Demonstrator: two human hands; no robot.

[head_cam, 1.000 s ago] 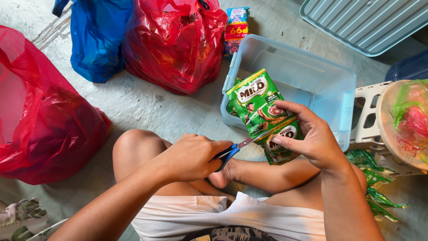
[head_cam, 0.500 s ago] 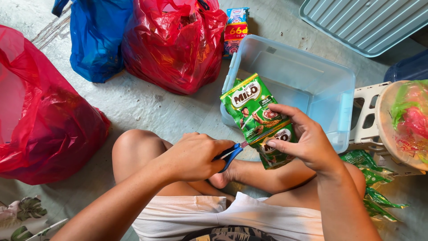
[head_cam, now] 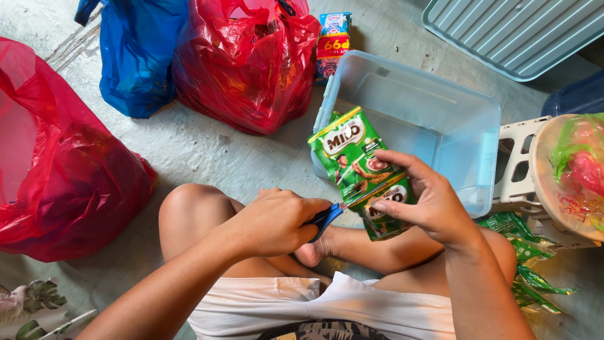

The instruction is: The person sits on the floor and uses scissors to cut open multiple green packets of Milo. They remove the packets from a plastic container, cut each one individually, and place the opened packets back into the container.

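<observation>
My left hand [head_cam: 272,221] grips blue-handled scissors [head_cam: 324,216], their blades closing between two joined green drink-powder sachets [head_cam: 352,154]. My right hand [head_cam: 428,203] pinches the strip of sachets near the join, thumb on the lower sachet [head_cam: 384,217]. The upper sachet leans over the rim of a clear plastic tub [head_cam: 434,126]. I sit on the floor with bare knees under both hands.
Red plastic bags [head_cam: 245,60] and a blue bag [head_cam: 135,56] lie on the concrete floor, another red bag [head_cam: 56,164] at left. A small carton [head_cam: 332,41] stands behind the tub. A grey lid [head_cam: 516,31], white stool [head_cam: 522,164], more green sachets [head_cam: 528,264] at right.
The sachet strip has shifted left and tilted, and the scissor blades have closed further into the join. My right hand moved slightly left and down with the strip.
</observation>
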